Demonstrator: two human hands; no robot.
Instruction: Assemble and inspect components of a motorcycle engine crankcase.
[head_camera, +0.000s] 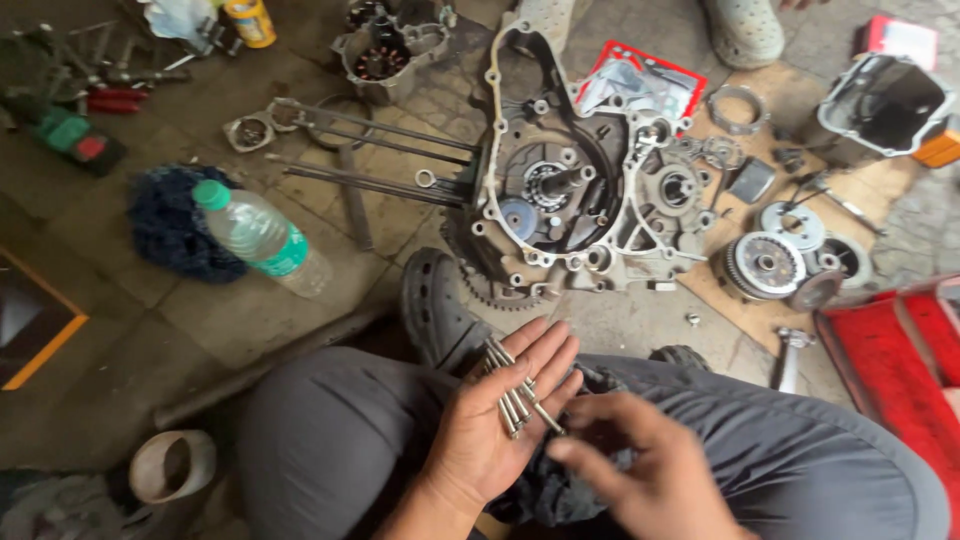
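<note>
My left hand (495, 420) lies palm up over my grey-trousered knee, holding a bundle of several long steel bolts (515, 385) across the fingers. My right hand (650, 470) hovers just to the right of it, blurred, its fingertips close to the lower ends of the bolts and to a dark rag (560, 490) beneath. On the floor in front of me lies an aluminium engine crankcase (575, 190) with its shaft and gears exposed, and long studs (370, 185) sticking out to the left.
A plastic water bottle (262, 238) lies by a blue cloth (165, 225). Clutch parts (765, 265) and small pieces sit on cardboard (740, 300) at right, near a red tray (890, 350). A stator cover (385, 50) and tools (110, 80) are behind. Another person's shoes (740, 30) stand at top.
</note>
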